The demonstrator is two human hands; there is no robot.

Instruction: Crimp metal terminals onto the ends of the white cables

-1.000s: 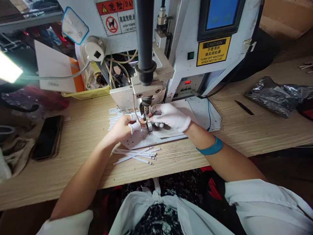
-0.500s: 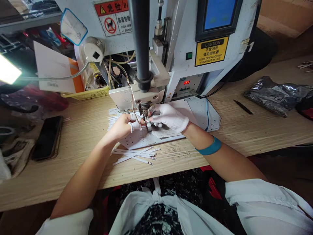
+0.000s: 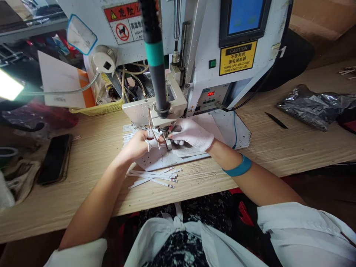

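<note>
Under the machine's head (image 3: 164, 111), both hands meet at a small metal block (image 3: 168, 144). My left hand (image 3: 142, 144), with white coverings on some fingers, comes in from the left, fingertips pinched beside the tip; what they hold is too small to make out. On the right, my right hand (image 3: 194, 135) wears a white glove, its thumb and finger pressed together at the block on something I cannot make out. Several white strips with small metal ends (image 3: 152, 176) lie crossed on the table below the base plate (image 3: 150, 160). More white strips (image 3: 127, 137) lie behind my left hand.
The white machine (image 3: 205, 79) stands behind my hands. At the left are a phone (image 3: 55, 158), a yellow basket (image 3: 97, 108) and a bright lamp (image 3: 9, 86). A black pointed tool (image 3: 276, 120) and a plastic bag (image 3: 311, 107) lie at the right.
The machine's dark cylinder and its head have shifted down and slightly left, bringing a teal band into view. Both hands have stayed nearly in place.
</note>
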